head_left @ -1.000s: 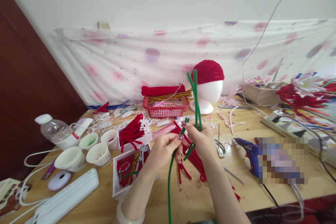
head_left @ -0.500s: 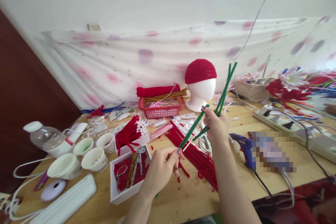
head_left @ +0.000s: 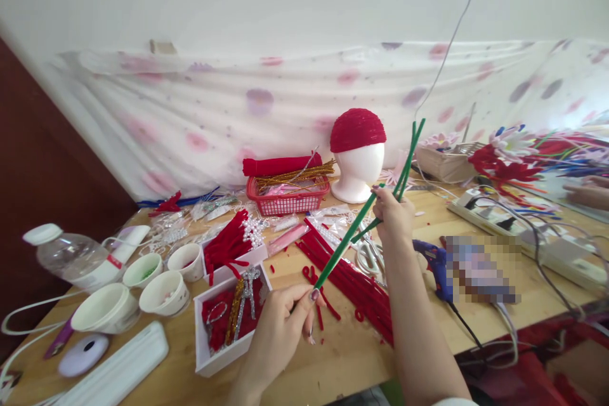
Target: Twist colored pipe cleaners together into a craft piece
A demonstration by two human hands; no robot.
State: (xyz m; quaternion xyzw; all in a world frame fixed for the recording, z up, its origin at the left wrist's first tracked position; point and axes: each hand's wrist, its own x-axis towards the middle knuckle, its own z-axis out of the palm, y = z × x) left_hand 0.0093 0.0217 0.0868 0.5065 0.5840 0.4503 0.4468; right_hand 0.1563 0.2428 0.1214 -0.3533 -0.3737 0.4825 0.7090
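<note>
Green pipe cleaners (head_left: 349,238), both grips pinching
left hand (head_left: 291,319) 7 o'clock, right hand (head_left: 394,212) 1; probably light, bendy; grab ends

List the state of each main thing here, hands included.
Green strips, held, partly straight
Left hand, pinching them
Right hand, gripping them
Front white box, open, contents showing
Bottle, capped
Red basket, heaped above its rim
Foam head, wearing red cap
Power strip, plugs inserted
Glue gun, lying on table
Cups, uncovered

2 own hands (head_left: 290,318) (head_left: 394,212), 1 btl (head_left: 71,257); 1 gluegun (head_left: 436,261)
</note>
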